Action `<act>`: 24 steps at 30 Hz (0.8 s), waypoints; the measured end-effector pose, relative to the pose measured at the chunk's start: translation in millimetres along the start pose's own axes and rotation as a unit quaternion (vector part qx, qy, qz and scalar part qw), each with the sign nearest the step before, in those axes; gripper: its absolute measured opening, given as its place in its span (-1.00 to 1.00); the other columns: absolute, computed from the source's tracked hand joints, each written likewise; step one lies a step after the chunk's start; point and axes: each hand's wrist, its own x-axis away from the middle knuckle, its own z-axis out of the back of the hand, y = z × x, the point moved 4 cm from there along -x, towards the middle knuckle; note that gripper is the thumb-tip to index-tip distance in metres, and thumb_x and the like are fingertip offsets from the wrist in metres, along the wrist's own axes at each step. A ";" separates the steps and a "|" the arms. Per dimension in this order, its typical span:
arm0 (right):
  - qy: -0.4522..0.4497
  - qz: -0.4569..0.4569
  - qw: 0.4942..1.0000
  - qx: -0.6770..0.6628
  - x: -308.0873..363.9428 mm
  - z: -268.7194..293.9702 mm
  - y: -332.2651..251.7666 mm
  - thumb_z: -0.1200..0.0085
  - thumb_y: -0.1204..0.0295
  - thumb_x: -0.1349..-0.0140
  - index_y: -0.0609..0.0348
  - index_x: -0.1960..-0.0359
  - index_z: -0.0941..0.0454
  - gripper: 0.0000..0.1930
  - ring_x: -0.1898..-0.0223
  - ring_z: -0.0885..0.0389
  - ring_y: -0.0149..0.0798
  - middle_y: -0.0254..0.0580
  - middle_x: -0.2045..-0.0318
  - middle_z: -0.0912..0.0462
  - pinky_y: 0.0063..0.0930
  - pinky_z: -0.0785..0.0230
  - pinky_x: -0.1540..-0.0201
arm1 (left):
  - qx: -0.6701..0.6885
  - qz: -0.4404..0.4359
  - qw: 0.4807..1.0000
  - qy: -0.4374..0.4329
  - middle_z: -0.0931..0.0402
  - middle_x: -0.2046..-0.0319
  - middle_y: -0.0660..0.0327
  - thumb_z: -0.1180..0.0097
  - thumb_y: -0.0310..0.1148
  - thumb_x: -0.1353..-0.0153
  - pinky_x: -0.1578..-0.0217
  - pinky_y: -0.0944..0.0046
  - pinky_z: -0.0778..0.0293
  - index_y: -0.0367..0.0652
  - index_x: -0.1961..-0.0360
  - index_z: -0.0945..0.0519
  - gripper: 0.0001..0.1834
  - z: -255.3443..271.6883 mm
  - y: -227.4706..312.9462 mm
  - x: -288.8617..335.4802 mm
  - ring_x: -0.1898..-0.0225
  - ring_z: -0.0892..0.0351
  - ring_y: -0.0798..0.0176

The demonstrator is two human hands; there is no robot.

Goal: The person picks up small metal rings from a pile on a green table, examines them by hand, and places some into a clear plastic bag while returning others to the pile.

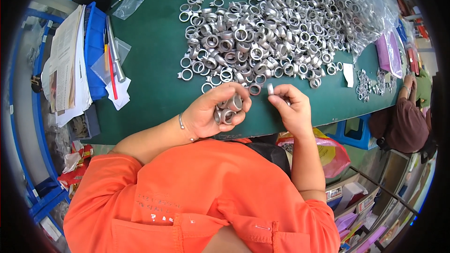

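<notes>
Looking down from the head camera, the person in the orange top is sitting at a green table (154,56) and working through a big heap of metal rings (267,33) spread across its far half. The left hand (213,112) is cupping a small handful of grey ring parts (228,110), the fingers curled round them; I am counting about four or five there, though some are hiding behind the fingers. The right hand (290,107) is pinching a single ring (270,89) between thumb and fingertips, holding it up just beside the left hand's bunch, above the near edge of the table. As for progress, I would judge that most of the work is remaining: the loose heap is running to well over a hundred pieces, far too many to count exactly, and a clear plastic bag (365,9) at the right is bulging with more of the same. Only the few in the hands are being dealt with. A second, smaller scatter of rings (370,84) is lying at the far right, near another person (403,122) who is sitting there. At the left, a stack of papers (68,61), a blue tray (96,42) and one metal rod (115,51) are resting on the table.
</notes>
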 end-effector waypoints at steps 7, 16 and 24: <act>-0.055 0.235 0.962 0.130 16.5 -18.2 -33.2 -0.14 0.66 0.02 0.22 0.41 -0.53 -0.87 0.49 -0.49 -0.32 -0.23 0.50 -0.52 -0.55 -0.33 0.41 | -0.288 0.026 0.946 0.149 -0.47 0.50 0.21 -0.15 -0.38 -0.13 0.76 0.53 -0.14 -0.24 0.35 -0.52 -0.85 -1.4 -1.5 -7.6 0.64 -0.38 0.44; -0.031 -0.011 0.989 -0.146 22.3 -21.7 -14.0 0.00 0.63 -0.14 0.32 0.23 -0.50 -0.85 0.45 -0.47 -0.48 -0.25 0.41 -0.56 -0.64 -0.33 0.40 | -0.608 -0.277 0.744 0.028 -0.48 0.38 0.27 -0.23 -0.60 0.11 0.35 0.39 -0.40 -0.16 0.40 -0.62 -0.81 -21.7 9.6 -0.5 0.34 -0.46 0.36; -0.009 0.228 0.974 0.012 23.3 -25.4 -34.0 -0.25 0.68 0.10 0.29 0.24 -0.54 -0.68 0.55 -0.37 -0.58 -0.15 0.24 -0.53 -0.73 -0.22 0.54 | -0.620 -0.289 0.727 0.062 -0.47 0.43 0.29 -0.22 -0.58 0.12 0.39 0.42 -0.40 -0.14 0.43 -0.62 -0.84 -21.4 6.6 0.1 0.37 -0.47 0.39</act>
